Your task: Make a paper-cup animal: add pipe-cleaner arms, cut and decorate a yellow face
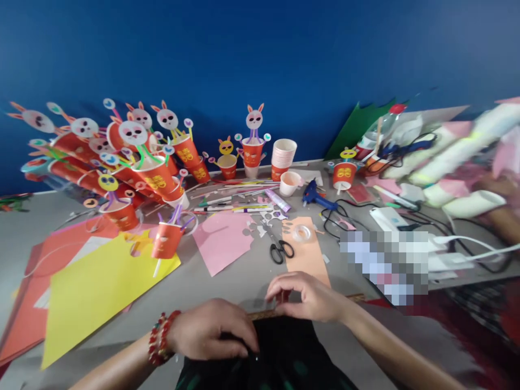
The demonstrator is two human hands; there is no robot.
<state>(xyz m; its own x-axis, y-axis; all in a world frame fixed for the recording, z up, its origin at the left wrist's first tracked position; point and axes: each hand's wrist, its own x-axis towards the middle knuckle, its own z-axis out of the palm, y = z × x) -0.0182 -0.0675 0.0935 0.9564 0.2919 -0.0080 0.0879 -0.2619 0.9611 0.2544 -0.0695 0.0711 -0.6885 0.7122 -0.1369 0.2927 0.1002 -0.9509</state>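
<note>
My left hand point(213, 327), with a red bead bracelet point(160, 337) on its wrist, is closed over black cloth point(284, 346) at the table's near edge; a tiny shiny thing by its fingertips is too small to name. My right hand point(304, 297) rests by the edge, fingers curved and parted from the thumb, with nothing visible between them. Beyond it lie black-handled scissors point(281, 252), a tape roll point(301, 233) and orange paper point(312, 260). Pink paper point(223, 241) is farther left. An orange cup point(166, 241) with purple strips stands on yellow paper point(93, 292).
Several rabbit-faced cups point(156, 179) crowd the back left. A stack of cups point(283, 157), a blue glue gun point(319, 197), pens and paper scraps lie mid-table. On the right are a power strip point(450, 262), cables, paper rolls point(471, 143) and another person's arm point(504, 208).
</note>
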